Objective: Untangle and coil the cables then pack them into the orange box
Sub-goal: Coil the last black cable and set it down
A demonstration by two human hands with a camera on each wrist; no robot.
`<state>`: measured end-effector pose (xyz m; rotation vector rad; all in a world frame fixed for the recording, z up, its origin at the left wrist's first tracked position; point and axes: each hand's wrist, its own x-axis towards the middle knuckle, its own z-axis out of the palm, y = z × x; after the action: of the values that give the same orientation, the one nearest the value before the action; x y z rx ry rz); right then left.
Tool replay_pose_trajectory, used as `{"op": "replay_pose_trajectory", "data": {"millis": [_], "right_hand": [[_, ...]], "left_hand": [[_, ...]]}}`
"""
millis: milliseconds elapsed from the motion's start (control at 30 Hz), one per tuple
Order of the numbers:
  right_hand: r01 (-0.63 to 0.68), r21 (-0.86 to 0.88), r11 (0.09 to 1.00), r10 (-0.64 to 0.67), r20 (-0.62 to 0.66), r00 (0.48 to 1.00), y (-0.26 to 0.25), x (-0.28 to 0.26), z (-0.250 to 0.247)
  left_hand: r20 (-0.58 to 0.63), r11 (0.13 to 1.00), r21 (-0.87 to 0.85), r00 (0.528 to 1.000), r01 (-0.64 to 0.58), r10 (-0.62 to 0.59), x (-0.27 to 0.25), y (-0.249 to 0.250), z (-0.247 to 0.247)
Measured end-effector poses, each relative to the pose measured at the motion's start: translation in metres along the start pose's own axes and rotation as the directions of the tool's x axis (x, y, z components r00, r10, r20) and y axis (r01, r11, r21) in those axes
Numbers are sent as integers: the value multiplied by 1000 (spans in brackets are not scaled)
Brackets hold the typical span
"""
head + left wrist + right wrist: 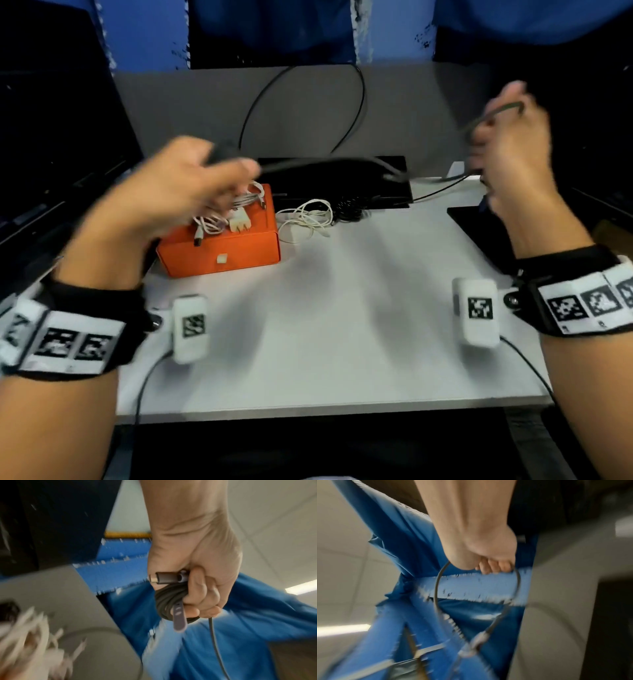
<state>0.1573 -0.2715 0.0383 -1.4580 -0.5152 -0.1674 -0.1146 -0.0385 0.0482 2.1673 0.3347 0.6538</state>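
Note:
A dark grey cable (325,163) stretches in the air between my hands above the white table (359,308). My left hand (191,181) grips its coiled part (169,599), where a grey plug and a strap stick out of the fist. My right hand (510,137), raised at the right, holds a loop of the same cable (477,586) in curled fingers. The orange box (222,245) sits under my left hand with white cables and a white charger (239,222) lying on top. A loose white cable tangle (305,219) lies right of the box beside a coiled black cable (349,207).
A black flat stand (342,181) lies behind the cables, with a thin black wire (359,102) looping up the grey partition. A black pad (479,226) lies at the table's right edge. Dark monitors flank both sides.

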Motion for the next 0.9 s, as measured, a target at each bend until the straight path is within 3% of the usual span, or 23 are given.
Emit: {"op": "replay_pose_trajectory", "data": {"millis": [33, 67, 133, 200, 367, 533, 667, 800, 900], "right_hand": [[78, -243, 967, -112, -130, 985, 6, 12, -13], [110, -441, 891, -189, -139, 972, 11, 18, -22], [110, -586, 803, -120, 23, 993, 24, 20, -19], [141, -578, 804, -27, 201, 979, 36, 16, -5], [174, -629, 758, 105, 380, 919, 37, 8, 1], [329, -569, 754, 175, 656, 734, 18, -13, 6], [386, -285, 877, -20, 782, 623, 2, -48, 34], [498, -148, 854, -244, 732, 636, -6, -72, 53], [471, -198, 859, -184, 740, 647, -3, -87, 59]], "left_hand": [[-87, 1000, -18, 996, -14, 12, -2, -2, -19], [-152, 998, -47, 988, -30, 23, -5, -3, -33], [-186, 996, -81, 982, -37, 22, -3, -6, -39], [-141, 992, -126, 990, -17, -1, 1, -6, -24], [54, 946, -323, 998, -10, 29, 3, 4, 5], [135, 861, -509, 988, 2, 78, 0, 12, 35], [251, 768, -638, 957, 50, 147, -5, 17, 57], [346, 583, -796, 913, 164, 215, -10, 21, 73], [245, 379, -915, 938, 140, 245, -9, 22, 74]]}}
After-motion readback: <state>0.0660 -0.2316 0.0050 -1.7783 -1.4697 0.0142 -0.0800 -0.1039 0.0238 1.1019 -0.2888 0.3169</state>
